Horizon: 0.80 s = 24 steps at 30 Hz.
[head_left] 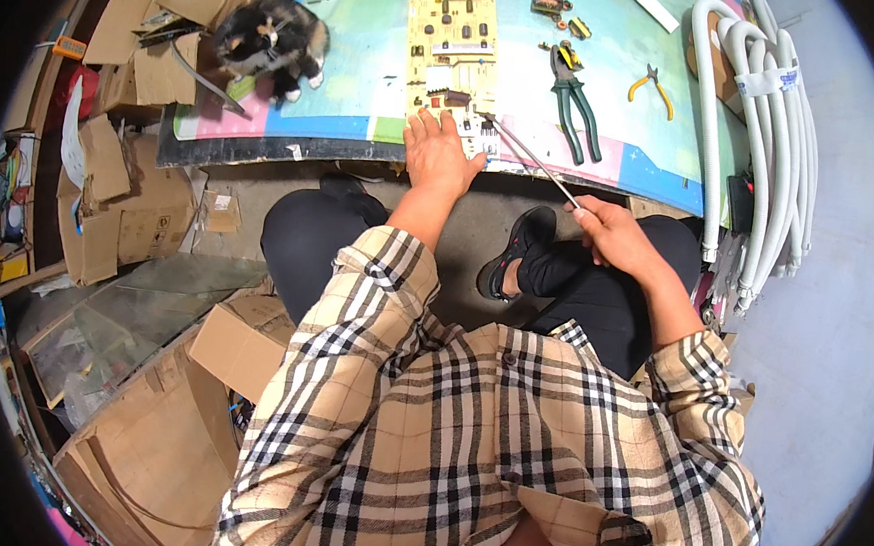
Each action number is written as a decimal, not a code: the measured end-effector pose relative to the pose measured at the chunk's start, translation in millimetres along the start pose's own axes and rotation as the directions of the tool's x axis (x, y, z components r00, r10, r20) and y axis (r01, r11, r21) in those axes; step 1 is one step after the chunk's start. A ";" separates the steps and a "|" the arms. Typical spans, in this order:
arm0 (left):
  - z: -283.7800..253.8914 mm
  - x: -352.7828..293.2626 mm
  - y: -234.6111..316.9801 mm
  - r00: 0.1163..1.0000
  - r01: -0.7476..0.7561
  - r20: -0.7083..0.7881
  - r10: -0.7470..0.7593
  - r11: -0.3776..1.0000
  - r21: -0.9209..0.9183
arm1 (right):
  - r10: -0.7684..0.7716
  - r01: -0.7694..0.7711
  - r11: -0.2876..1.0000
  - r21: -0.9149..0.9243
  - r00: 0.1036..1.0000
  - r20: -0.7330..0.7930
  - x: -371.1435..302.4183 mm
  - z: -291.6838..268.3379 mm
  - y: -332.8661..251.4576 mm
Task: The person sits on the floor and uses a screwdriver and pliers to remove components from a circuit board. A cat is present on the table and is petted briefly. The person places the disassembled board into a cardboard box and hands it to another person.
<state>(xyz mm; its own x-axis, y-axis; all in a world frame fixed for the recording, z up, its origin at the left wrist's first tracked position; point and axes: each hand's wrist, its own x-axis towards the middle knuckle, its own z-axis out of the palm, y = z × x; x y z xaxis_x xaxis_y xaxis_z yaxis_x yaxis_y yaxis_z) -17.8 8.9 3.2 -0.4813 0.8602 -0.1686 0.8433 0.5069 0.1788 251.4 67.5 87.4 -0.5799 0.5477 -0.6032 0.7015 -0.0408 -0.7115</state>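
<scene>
A long, pale yellow circuit board [421,73] with several dark components lies on the table, its near end toward me. My left hand [438,156] rests palm down across that near end, fingers stretched forward over the board. In my closed right hand [610,231], off the table's edge above my leg, is a screwdriver [537,163] with a long thin metal shaft; its handle is hidden by my fingers. The shaft slants forward and left, and its tip meets or hovers over the parts right of my left hand; contact cannot be made out.
A cat [274,41] sits left on the table [361,38]. Green-handled cutters [574,111], small yellow-handled pliers [652,91] and copper-wound coils [551,2] lie to the right. White corrugated hoses [765,143] hang at the right edge. Cardboard boxes [162,436] crowd the left floor.
</scene>
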 end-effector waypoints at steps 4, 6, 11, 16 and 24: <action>1.3 1.4 -0.7 1.000 0.001 -0.015 -0.001 1.000 0.000 | 0.125 -0.157 0.961 0.226 0.981 0.152 -2.1 -21.9 -7.7; 1.0 2.4 0.6 1.000 -0.001 -0.009 0.001 1.000 0.000 | 0.208 -0.250 0.938 0.239 0.960 0.188 1.2 -33.7 -16.7; 3.6 0.4 0.8 1.000 -0.008 -0.004 0.008 1.000 -0.010 | 0.232 -0.257 0.965 0.054 0.930 0.285 17.6 -78.0 -44.3; 0.5 0.9 3.2 1.000 -0.011 -0.004 0.011 1.000 -0.014 | 0.278 -0.290 0.957 -0.001 0.917 0.287 17.4 -94.0 -70.2; 1.0 0.0 3.2 0.999 -0.026 -0.038 0.026 1.000 0.001 | 0.247 -0.369 0.894 0.254 0.879 0.408 35.6 -106.8 -39.2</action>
<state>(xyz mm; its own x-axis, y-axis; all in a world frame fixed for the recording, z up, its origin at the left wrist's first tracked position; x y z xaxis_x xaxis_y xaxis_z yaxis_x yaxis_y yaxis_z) -14.8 10.5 2.8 -0.4680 0.8745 -0.1273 0.8557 0.4845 0.1818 247.5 177.9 132.3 -0.5054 0.1304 -0.8530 0.7362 -0.4505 -0.5050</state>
